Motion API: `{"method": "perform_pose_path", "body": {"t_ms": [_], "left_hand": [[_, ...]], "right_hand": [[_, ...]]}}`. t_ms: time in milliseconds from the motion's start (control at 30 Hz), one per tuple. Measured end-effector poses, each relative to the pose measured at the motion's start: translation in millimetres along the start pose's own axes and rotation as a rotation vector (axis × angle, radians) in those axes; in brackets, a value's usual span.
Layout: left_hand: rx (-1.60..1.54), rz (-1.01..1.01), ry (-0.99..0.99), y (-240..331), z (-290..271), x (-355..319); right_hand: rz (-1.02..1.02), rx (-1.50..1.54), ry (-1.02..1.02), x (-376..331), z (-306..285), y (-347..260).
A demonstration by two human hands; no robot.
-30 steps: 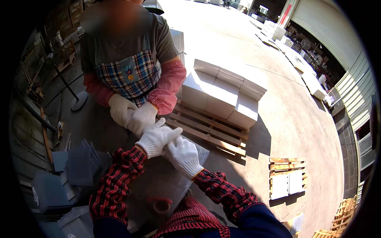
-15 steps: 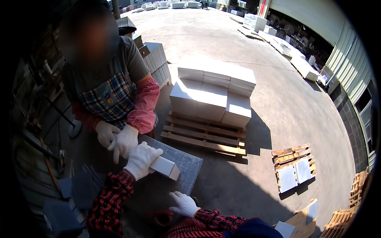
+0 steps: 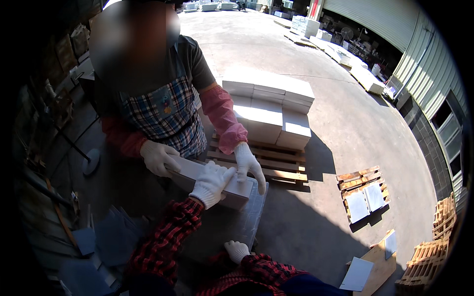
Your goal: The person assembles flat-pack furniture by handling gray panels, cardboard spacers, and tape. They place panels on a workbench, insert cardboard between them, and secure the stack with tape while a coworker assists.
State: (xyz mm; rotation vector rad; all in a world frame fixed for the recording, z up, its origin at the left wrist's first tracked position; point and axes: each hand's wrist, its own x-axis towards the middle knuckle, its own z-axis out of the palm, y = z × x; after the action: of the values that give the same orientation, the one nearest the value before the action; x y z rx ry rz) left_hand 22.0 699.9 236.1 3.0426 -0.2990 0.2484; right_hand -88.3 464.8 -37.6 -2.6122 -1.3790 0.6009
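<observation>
One long pale box [image 3: 237, 192], contents hidden; left hand [image 3: 211, 183] gripping across its top, right hand [image 3: 237, 251] curled, hold unclear.

Around me I see a concrete floor [image 3: 340, 113], bright with sunlight at one o'clock and shadowed at five, with a pale corrugated wall [image 3: 428, 64] at two o'clock and a window [image 3: 447, 130] at three.
</observation>
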Motion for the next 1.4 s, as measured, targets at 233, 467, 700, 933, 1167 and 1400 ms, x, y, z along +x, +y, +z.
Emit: {"method": "perform_pose_path", "body": {"t_ms": [233, 467, 700, 933, 1167, 1400], "left_hand": [[-0.04, 0.032, 0.072, -10.5, 8.8, -6.7], [0.033, -0.021, 0.362, -5.6, 45.6, -35.9], [-0.502, -0.069, 0.594, 41.4, 46.4, -60.2], [-1.945, -0.06, -0.236, 51.1, -10.8, -77.9], [-1.921, -0.275, -0.249, 73.8, -40.9, -78.8], [-1.895, -0.195, 0.023, 85.2, -39.3, -88.0]], "right_hand": [[0.473, 0.498, -0.143, -50.4, -75.6, 24.3], [0.421, 1.335, 0.265, -130.5, -181.0, 49.2], [0.358, 1.279, 0.57, -137.1, -301.8, 10.5], [0.033, 0.791, 0.756, -111.8, -333.9, 1.7], [-0.224, 0.182, 0.834, -104.9, -334.3, -4.6], [-0.274, 0.226, 0.868, -101.6, -337.5, -8.7]]}}
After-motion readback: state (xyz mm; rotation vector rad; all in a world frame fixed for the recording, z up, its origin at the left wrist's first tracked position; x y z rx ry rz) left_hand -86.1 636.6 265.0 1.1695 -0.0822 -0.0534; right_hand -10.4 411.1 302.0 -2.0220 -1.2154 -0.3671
